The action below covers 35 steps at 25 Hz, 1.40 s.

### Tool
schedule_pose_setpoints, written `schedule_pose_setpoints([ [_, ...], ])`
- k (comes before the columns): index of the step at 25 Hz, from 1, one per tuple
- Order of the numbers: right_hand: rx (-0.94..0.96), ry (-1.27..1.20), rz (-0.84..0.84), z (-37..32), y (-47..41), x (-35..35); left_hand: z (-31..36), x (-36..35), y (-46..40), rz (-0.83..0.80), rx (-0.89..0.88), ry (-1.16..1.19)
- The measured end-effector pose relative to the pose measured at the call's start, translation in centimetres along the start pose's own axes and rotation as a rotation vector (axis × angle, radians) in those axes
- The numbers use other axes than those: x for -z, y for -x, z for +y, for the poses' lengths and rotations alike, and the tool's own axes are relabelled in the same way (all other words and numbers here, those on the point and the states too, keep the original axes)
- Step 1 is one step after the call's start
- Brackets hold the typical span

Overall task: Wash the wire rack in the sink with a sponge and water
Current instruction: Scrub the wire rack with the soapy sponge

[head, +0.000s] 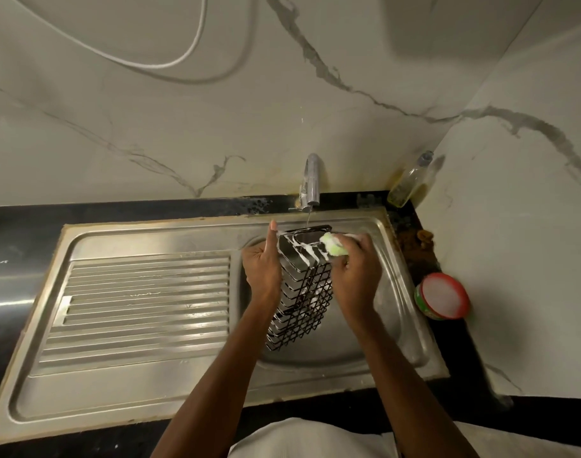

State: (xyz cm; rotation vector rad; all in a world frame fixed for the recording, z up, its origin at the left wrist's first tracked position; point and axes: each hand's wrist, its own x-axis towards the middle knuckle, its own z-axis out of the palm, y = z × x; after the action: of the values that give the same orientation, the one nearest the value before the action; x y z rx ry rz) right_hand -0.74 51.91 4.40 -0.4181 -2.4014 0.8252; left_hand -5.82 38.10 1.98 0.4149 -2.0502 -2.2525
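Head view: your left hand (262, 269) grips wire rack (302, 285); likely light, stiff, soapy-slippery. Right hand (357, 266) pinches sponge (333, 245) at rim.

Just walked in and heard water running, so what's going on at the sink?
A person is washing a black wire rack over the sink. The left hand grips the rack's left side and holds it tilted in the basin. The right hand holds a soapy green sponge against the rack's upper end, which is streaked with white suds. A thin stream falls from the tap above.
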Motion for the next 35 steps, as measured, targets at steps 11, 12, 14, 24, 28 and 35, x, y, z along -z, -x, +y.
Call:
schedule_pose_setpoints([
  [11,0.292,-0.314,-0.195,-2.6,2.5,0.4,-0.9,-0.1,-0.4,-0.078,0.028,-0.037],
  [12,0.266,-0.315,-0.191,-2.6,2.4,0.6,-1.0,0.0,-0.4,-0.084,0.015,-0.059],
  [14,0.204,-0.287,-0.168,-2.3,1.1,0.5,-0.9,-0.1,0.1,-0.094,-0.026,-0.094],
  [24,0.441,-0.045,-0.149,-3.5,4.1,1.6,-0.9,0.1,-0.7,-0.053,-0.004,-0.131],
  [28,0.263,-0.095,-0.063,-1.2,1.8,1.3,-1.4,-0.3,-0.1,-0.078,-0.067,-0.191],
  [35,0.476,-0.081,-0.098,-2.6,3.3,1.4,-0.2,-0.1,0.0,-0.07,-0.033,-0.151],
])
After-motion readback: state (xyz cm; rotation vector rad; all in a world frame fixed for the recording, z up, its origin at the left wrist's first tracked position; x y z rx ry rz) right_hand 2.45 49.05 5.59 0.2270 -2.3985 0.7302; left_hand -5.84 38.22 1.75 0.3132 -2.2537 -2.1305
